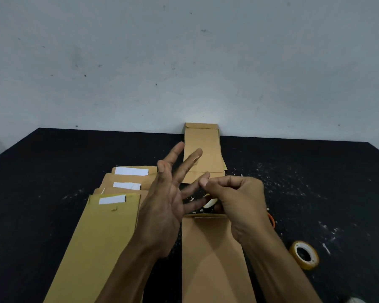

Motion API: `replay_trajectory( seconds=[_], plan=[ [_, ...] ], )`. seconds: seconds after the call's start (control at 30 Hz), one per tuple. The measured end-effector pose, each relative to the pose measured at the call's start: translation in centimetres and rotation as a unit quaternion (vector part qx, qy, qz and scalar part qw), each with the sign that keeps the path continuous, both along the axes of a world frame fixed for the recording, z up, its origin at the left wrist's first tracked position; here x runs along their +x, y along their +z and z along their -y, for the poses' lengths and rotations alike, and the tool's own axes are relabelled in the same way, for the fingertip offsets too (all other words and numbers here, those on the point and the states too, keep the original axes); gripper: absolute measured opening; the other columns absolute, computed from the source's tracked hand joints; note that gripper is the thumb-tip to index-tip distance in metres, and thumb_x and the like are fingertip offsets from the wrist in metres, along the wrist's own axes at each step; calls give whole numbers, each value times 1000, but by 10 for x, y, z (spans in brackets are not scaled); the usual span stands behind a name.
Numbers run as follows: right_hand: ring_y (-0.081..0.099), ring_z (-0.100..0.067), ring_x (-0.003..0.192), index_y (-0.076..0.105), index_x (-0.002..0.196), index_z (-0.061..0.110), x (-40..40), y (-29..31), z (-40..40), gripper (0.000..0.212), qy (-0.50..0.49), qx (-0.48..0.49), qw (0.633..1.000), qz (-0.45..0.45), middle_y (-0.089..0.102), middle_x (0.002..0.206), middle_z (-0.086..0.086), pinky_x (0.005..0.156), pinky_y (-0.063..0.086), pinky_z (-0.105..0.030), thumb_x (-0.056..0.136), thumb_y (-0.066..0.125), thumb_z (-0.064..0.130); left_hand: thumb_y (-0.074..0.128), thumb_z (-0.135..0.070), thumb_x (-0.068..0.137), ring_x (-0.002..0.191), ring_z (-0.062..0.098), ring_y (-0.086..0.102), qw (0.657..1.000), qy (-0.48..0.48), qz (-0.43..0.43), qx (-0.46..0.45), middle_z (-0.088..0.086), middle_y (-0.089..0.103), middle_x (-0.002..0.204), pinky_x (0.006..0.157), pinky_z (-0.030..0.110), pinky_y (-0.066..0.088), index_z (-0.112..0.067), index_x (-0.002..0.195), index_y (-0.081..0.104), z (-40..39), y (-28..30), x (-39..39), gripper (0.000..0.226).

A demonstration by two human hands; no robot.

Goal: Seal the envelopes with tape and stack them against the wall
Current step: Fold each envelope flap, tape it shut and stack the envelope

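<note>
A few sealed envelopes (202, 154) leaned at the desk's (53, 162) far edge against the wall (184, 62), several unsealed envelopes (109, 215) waited left, while the left hand (164, 206) spread wide and the right hand (234, 200) pinched a tape piece (195, 158).

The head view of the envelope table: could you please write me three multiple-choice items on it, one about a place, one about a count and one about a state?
1. Where does the roll of tape lie?
A. On the table to the right of the right forearm
B. On the stack by the wall
C. In the left hand

2. How many white labels show on the fanned envelopes at the left?
A. One
B. Three
C. Five

3. How is the left hand held?
A. In a fist
B. Fingers spread, gripping nothing
C. Flat on the table

Answers:
1. A, the roll rests on the dark table, apart from both hands.
2. B, three white rectangles show, one on each of three envelope tops.
3. B, its fingers are splayed above the envelopes, while the right hand pinches at one fingertip, over the envelope in front.
</note>
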State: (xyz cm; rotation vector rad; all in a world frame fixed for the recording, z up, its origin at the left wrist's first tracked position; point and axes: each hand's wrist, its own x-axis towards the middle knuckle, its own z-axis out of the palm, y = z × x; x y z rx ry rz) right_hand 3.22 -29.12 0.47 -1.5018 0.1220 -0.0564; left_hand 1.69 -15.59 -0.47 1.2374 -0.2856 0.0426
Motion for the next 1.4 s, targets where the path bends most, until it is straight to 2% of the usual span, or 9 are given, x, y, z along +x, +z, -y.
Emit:
replay_trajectory(
  seconds=[0.17,0.27,0.37,0.53,0.9,1.07,1.2,1.33,1.4],
  plan=[
    [61,0,56,74,69,12,0,-1,0,15,2,15,1000,3,72,65,2,53,49,-15,82,78,5,38,-67,81,135,25,51,1000,4,-7,6,-14,52,146,108,54,43,-45,146,36,-4,2,-2,69],
    [61,-6,59,72,73,11,2,1,4,14,8,15,1000,22,70,66,2,52,51,-18,86,73,6,49,-70,82,125,35,59,1000,4,4,-4,-10,51,148,97,55,51,-46,148,32,-6,1,-5,73],
    [69,-8,76,75,89,15,8,7,18,6,63,-54,996,32,75,84,2,66,55,-19,84,75,19,59,-76,75,118,42,62,1000,-27,14,-10,-10,49,150,84,53,57,-52,148,28,-9,2,-7,83],
    [66,-30,108,78,95,8,13,12,32,32,276,-111,954,-46,75,107,-11,102,48,-48,77,74,34,55,-79,75,116,41,63,998,-54,7,-22,-11,48,150,75,50,60,-57,147,26,-13,5,-6,81],
    [64,-20,83,77,72,9,7,16,27,10,253,-31,967,6,71,84,-11,80,50,-32,71,81,0,55,-85,69,106,36,70,997,-50,28,44,-14,50,148,67,46,62,-63,142,27,-13,12,-10,82],
    [62,-14,75,75,76,4,6,20,28,8,245,-52,968,1,70,79,-9,70,49,-24,79,75,-3,47,-83,77,109,28,70,993,-18,71,96,-17,48,149,89,31,57,-65,141,27,-13,9,-9,70],
    [65,-16,78,76,76,5,5,24,28,9,224,-99,969,5,73,80,-12,76,52,-29,81,73,-2,61,-73,74,119,4,62,989,25,54,132,-9,46,152,88,12,50,-48,132,57,-11,10,1,63],
    [66,-16,89,77,69,7,2,30,27,16,202,-100,974,3,75,92,-8,87,51,-38,79,72,-4,29,-64,95,140,-9,32,956,45,95,273,-36,34,150,106,4,26,-66,145,12,-11,3,-13,53],
    [66,-16,87,75,67,9,2,34,30,21,193,-85,978,3,75,89,-8,84,51,-37,81,69,-6,23,-64,96,147,-9,12,928,78,106,348,-42,26,150,119,23,13,-68,144,2,-18,-2,-14,52]
  ],
)
